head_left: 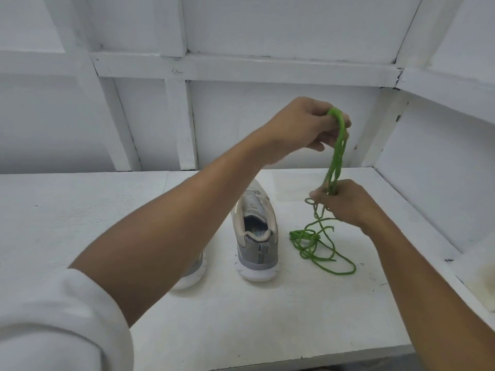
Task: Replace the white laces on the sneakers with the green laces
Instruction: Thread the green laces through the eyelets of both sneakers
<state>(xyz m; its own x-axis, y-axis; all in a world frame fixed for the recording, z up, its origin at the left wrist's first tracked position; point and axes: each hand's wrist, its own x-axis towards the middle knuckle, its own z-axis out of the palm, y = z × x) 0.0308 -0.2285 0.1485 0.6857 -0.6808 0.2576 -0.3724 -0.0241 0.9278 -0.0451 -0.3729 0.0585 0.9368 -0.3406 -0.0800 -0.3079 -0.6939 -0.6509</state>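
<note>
Green laces: thin, bright green cord laces (338,145) run as a bunch of strands, nearly upright, between the two hands. Below the lower hand they drop to the table and lie in loose coils and loops.
Left hand: the left hand (302,127) is raised above the table with its fingers curled, pinching the top of the bunch, which drapes over the fingertips.
Right hand: the right hand (345,202) is lower, just above the table, its fingers closed round the hanging strands.
Near sneaker: a grey and beige mesh sneaker (255,236) with a white sole stands upright with its heel toward the camera. The coils lie just beside it on the right, apart from it.
Second sneaker: only the white heel sole of the other sneaker (191,274) shows; the left forearm hides the rest.
Sleeve: a white sleeve (53,317) is pushed up the left arm.
Table: a white painted tabletop (80,223) carries the shoes and coils.
Wall: white framed panels (241,68) stand behind the table.
</note>
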